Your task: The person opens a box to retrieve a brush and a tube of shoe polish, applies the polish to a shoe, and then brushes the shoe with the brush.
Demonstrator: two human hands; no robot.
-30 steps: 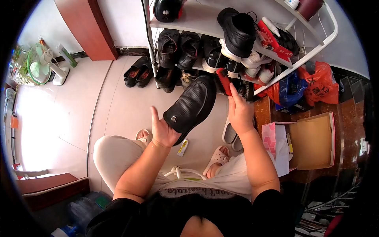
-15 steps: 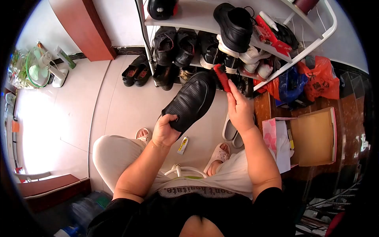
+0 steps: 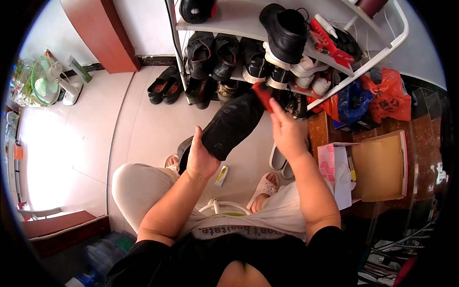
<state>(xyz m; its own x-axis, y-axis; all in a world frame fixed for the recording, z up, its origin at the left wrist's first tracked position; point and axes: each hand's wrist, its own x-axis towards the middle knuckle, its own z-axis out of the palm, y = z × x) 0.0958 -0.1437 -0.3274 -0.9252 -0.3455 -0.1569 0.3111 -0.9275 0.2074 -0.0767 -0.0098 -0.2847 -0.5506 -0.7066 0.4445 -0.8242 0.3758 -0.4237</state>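
A black shoe [image 3: 232, 125] is held up in front of me, its toe pointing away and to the right. My left hand [image 3: 202, 160] grips it near the heel, with the thumb up along the side. In my right hand [image 3: 288, 134] is a red shoe brush [image 3: 263, 97], fingers closed round its handle. The brush head is at the toe of the shoe; whether the bristles touch the leather I cannot tell. A small white and yellow tube [image 3: 221, 175] lies on the floor between my feet.
A white rack [image 3: 234, 23] full of shoes stands ahead. Black shoes [image 3: 165, 86] sit on the floor beside it. At right are an open cardboard box [image 3: 380, 167], plastic bags [image 3: 389, 95] and grey slippers [image 3: 278, 158]. A fan [image 3: 46, 86] stands far left.
The shoe has turned in my left hand, showing more of its side, and my left thumb has shifted upward. The brush has moved slightly left and down, closer to the toe.
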